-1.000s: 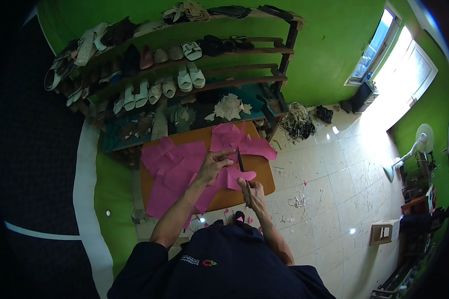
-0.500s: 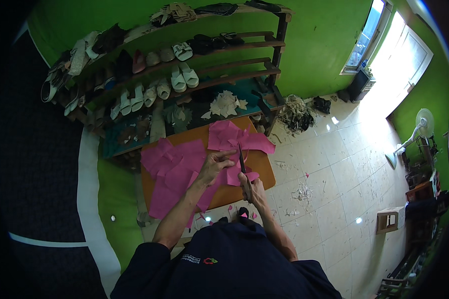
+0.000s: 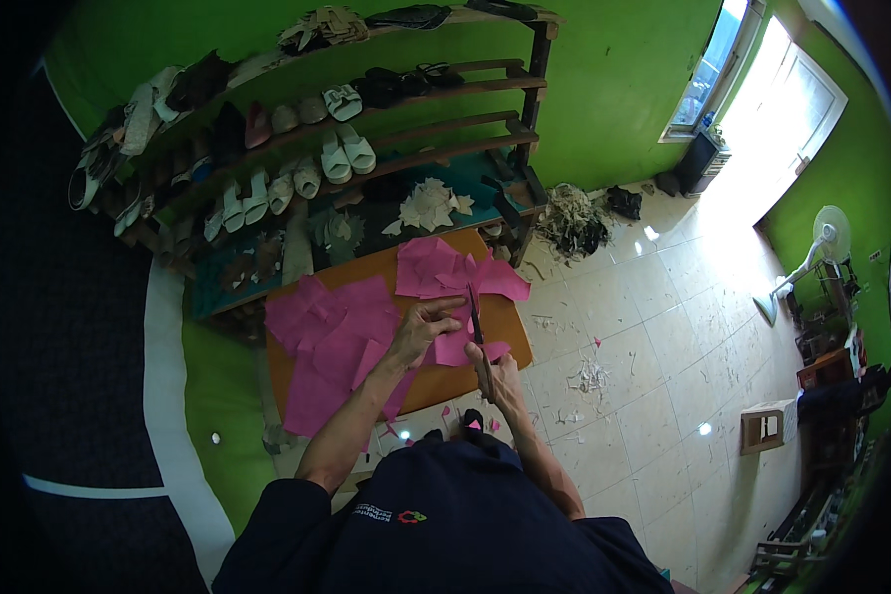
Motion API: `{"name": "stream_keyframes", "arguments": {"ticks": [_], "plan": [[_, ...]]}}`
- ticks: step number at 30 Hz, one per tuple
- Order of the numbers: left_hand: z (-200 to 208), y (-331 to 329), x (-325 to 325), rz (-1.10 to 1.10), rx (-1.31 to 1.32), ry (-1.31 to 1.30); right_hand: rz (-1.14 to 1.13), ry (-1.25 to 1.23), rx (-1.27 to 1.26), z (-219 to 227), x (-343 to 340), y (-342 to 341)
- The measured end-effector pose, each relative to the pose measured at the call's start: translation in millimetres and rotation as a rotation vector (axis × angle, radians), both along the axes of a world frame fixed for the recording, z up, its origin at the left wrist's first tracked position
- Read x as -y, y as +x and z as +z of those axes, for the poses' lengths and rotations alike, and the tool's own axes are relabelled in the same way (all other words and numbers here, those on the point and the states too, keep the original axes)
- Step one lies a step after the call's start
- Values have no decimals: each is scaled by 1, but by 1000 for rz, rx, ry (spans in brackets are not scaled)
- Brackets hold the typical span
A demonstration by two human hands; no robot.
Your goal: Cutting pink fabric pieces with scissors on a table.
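Observation:
My right hand [image 3: 498, 376] is wrapped round the handles of dark scissors [image 3: 476, 322], whose long blades point away from me. The blades are at a small pink sheet piece [image 3: 452, 346], over the right part of an orange-brown table [image 3: 436, 389]. Closed on that piece just left of the blades is my left hand [image 3: 423, 332], index finger and thumb nearest the scissors. A large heap of pink sheets [image 3: 339, 342] covers the table's left side. Cut pink pieces [image 3: 436, 265] lie beyond my hands at the far edge.
Behind the table stands a wooden rack [image 3: 465, 141] with shoes and sandals [image 3: 342, 158]. Pale scraps [image 3: 431, 206] rest on its lowest shelf. On the tiled floor are a scrap heap [image 3: 574, 223] and loose trimmings [image 3: 589, 374]. A standing fan [image 3: 830, 236] and a box [image 3: 765, 428] are at right.
The whole view has shifted slightly, so the scene sits a little further left. My hands and the scissors keep nearly the same place over the pink piece.

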State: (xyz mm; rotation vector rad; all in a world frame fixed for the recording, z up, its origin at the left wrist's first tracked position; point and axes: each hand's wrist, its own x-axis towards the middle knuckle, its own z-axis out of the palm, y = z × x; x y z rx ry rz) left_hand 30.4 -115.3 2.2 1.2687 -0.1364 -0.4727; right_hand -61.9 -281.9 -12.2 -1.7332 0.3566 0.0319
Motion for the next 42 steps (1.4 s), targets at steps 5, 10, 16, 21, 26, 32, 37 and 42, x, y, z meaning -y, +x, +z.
{"name": "stream_keyframes", "arguments": {"ticks": [5,10,16,21,26,32,37,42], "plan": [[-9,3,3,-18,24,10,17,35,-106,15,6,-6],[-13,6,5,-82,18,29,35,25,-92,11,16,-11],[-19,1,14,-132,-7,83,37,30,-81,5,27,-23],[-43,-4,15,-182,-45,14,42,7,-235,-2,41,-38],[-66,3,13,-128,-156,-1,-30,11,-337,-45,54,-51],[-74,15,37,61,-167,-21,-70,-15,-620,-102,86,-81],[-100,61,36,274,-92,-53,-82,-56,-627,-113,94,-99],[-145,77,22,622,-185,313,-34,-158,-620,-136,103,-103]]}}
